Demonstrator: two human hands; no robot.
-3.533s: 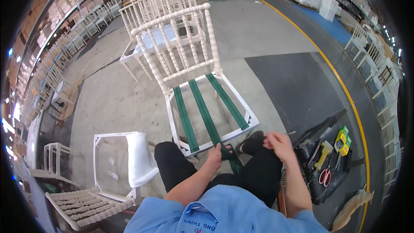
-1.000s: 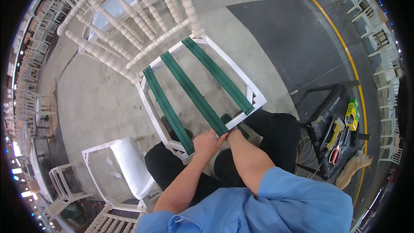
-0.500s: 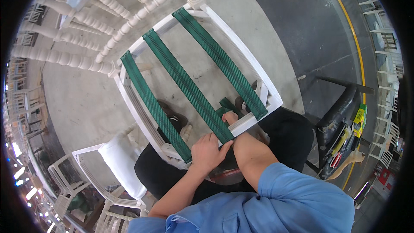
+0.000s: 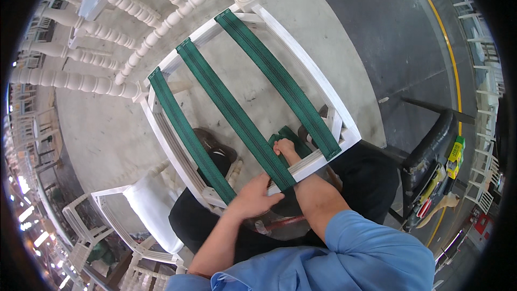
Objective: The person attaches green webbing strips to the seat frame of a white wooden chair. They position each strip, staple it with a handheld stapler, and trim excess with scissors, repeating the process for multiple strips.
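Note:
A white wooden chair frame (image 4: pixel 301 56) lies before me with three green webbing straps (image 4: pixel 229 101) stretched across its seat opening. My left hand (image 4: pixel 254 198) is at the near rail, beside the near end of the middle strap. Its thumb stands apart from the fingers, and it holds nothing that I can see. Below the seat frame, my right hand (image 4: pixel 285 149) reaches past the near rail with its fingers curled. Loose green webbing (image 4: pixel 298 141) hangs right there, and the hand appears closed on it; the grip is partly hidden.
White turned spindles (image 4: pixel 91 29) rise at the far left. A black padded seat (image 4: pixel 428 143) at the right carries tools and a yellow-green box (image 4: pixel 455 157). Another white chair with a white roll (image 4: pixel 153 213) stands at the lower left. My shoe (image 4: pixel 215 145) shows through the frame.
My left hand has drawn back slightly off the middle strap's near end, its thumb now off the strap. The right hand has shifted slightly left beneath the frame, and more loose webbing shows.

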